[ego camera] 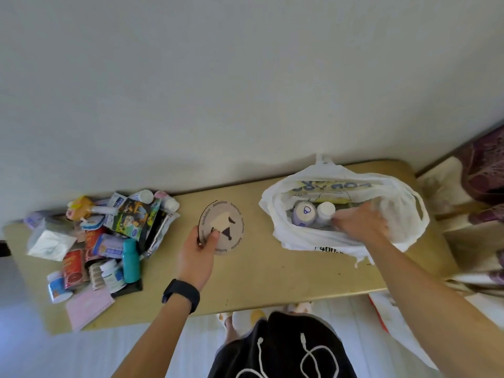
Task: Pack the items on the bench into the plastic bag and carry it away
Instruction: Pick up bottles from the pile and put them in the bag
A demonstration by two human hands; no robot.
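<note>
A white plastic bag (403, 214) lies open on the right part of the tan bench (272, 282). Inside it stand a lavender tub (303, 212) and a white-capped bottle (325, 211) beside a yellow printed pack (327, 188). My right hand (360, 222) reaches into the bag next to the bottle; its fingertips are hidden, so what they touch is unclear. My left hand (199, 255) pinches the edge of a round beige disc (222, 227) with a dark hat-like drawing, at mid-bench. A pile of packets, boxes and bottles (103, 236) sits at the left end.
In the pile lie a teal bottle (131, 260), a tissue pack (49, 240) and a pink card (87, 306) near the front edge. A white wall runs behind the bench. Purple patterned fabric (485, 170) hangs at the right. My feet show below the bench edge.
</note>
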